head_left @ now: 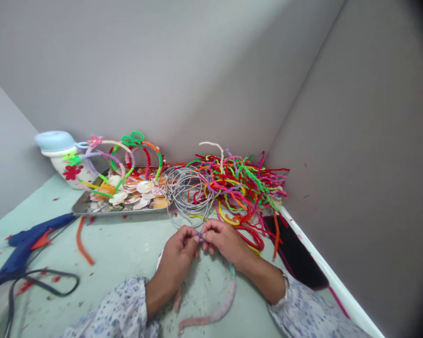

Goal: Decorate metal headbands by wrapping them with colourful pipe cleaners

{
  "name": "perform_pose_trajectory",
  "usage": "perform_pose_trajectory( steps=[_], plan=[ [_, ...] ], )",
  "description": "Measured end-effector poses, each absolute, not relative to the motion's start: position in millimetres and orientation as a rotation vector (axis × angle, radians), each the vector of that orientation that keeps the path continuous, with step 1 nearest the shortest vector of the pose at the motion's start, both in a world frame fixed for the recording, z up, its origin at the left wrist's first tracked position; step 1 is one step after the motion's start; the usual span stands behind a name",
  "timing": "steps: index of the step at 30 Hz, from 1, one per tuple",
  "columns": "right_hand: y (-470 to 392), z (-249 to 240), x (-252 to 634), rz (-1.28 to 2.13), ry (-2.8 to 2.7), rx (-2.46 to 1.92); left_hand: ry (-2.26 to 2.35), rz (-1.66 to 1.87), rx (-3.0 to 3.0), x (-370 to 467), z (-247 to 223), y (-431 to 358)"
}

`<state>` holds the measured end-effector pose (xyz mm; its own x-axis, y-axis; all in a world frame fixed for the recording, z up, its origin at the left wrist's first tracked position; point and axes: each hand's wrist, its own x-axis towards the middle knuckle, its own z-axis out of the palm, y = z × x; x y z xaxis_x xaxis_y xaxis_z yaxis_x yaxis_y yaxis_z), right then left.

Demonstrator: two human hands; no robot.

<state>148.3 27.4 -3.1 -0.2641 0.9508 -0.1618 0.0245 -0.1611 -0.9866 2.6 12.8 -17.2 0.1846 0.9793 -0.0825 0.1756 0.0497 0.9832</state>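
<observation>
My left hand and my right hand meet over the table, both with fingers pinched. Between their fingertips shows a short bit of purple pipe cleaner. Below them, a curved band wrapped in fuzzy pastel pink and mint lies between my forearms. Its upper part passes out of sight behind my hands, so I cannot tell whether the purple bit is joined to it. Just beyond my fingertips is a coil of grey wire.
A heap of coloured pipe cleaners lies at the back right, beside a black pad. Shells fill a metal tray, with wrapped headbands standing there. At left are a white pot and a blue glue gun with its cord.
</observation>
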Motion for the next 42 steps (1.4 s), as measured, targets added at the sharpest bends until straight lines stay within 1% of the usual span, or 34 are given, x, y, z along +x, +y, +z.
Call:
perform_pose_trajectory(
  steps=[14, 26, 33, 42],
  plan=[
    [26.1, -0.8, 148.5, 1.542, -1.317, -1.221, 1.216, 0.958, 1.351, 2.5, -16.4, 11.1],
    [27.0, -10.3, 147.4, 1.506, -1.306, -1.243, 1.193, 0.978, 1.316, 5.7, -11.7, 11.2],
    [26.7, -10.2, 147.6, 1.583, -1.239, -1.149, 1.19, 0.985, 1.263, 5.9, -10.9, 11.3],
    [25.0, -8.2, 150.2, 1.617, -1.243, -1.164, 1.119, 0.983, 1.236, 4.3, -6.2, 11.4]
  ],
)
